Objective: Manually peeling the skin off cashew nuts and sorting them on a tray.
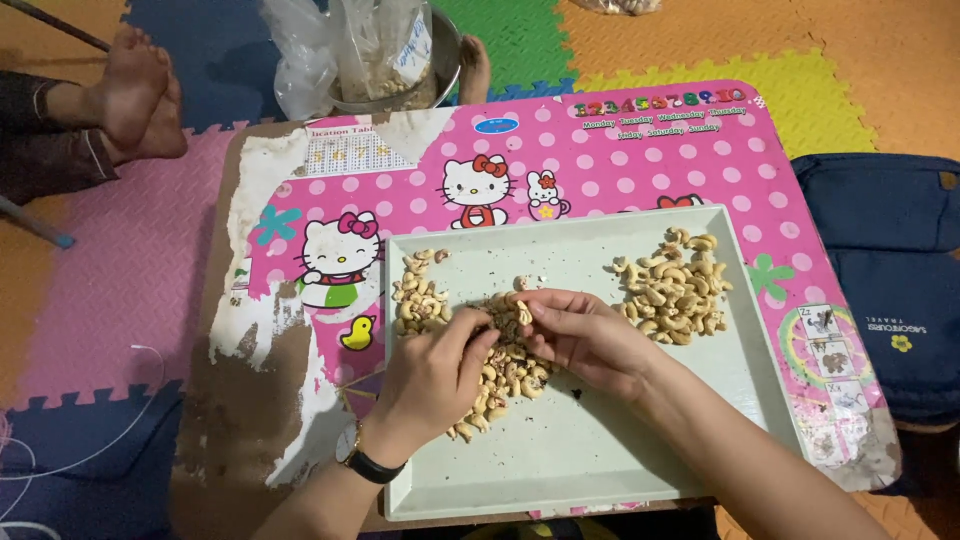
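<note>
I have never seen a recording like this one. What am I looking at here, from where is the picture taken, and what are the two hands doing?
There is no machine here: these are a person's two bare hands. The one picture comes from a camera worn on that person's head, looking down.

The hands work over a pale tray on a low pink table with cartoon pictures. The table stands on coloured foam floor mats.

On the tray lie three heaps of cashews: a small left heap, a middle heap and a right heap.

The left hand, with a wristwatch, and the right hand meet over the middle heap. The right fingers pinch one nut; the left fingertips are close to it, but what they hold is hidden.

Behind the table stand a metal bowl with plastic bags, and another person's bare feet show at the upper left.
</note>
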